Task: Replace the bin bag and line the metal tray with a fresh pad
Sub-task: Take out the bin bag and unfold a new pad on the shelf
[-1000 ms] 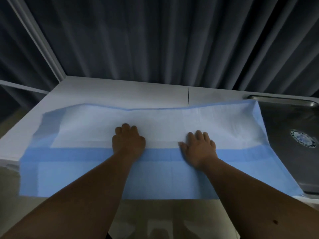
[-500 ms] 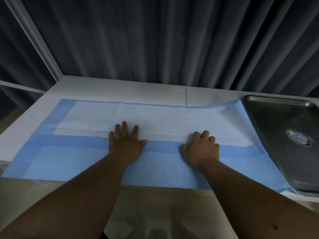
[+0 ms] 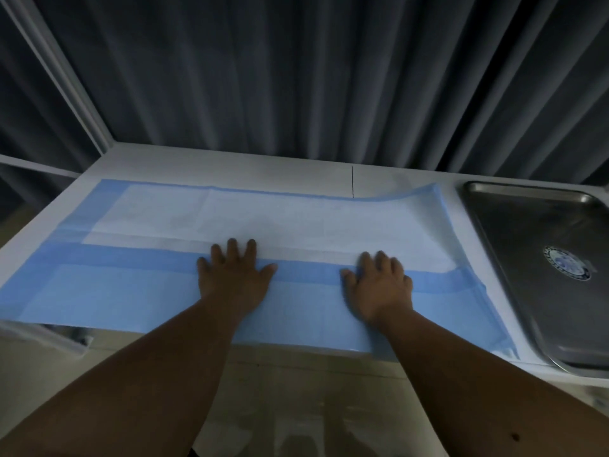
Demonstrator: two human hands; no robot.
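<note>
The pad, a large blue-and-white absorbent sheet, lies spread across the white tabletop through the middle of the frame, its long side running left to right. Its white quilted centre sits toward the far side, with a darker blue band crossing it just in front of the hands and a paler blue strip nearest the viewer, which overhangs the tabletop's front edge. The far right corner of the pad curls up a little off the surface.

The left hand lies flat on the pad at centre frame, fingers straight and spread, palm down, holding nothing. The right hand rests on the pad just right of it, palm down with fingers bent slightly at the knuckles, pressing on the sheet rather than gripping it. The two hands are apart, both straddling the dark blue band.

The metal tray sits on the tabletop at the right edge of the frame, beside the pad's right border, bare inside apart from a round blue-and-white sticker. Dark pleated curtains fill the upper part of the frame behind the tabletop.
</note>
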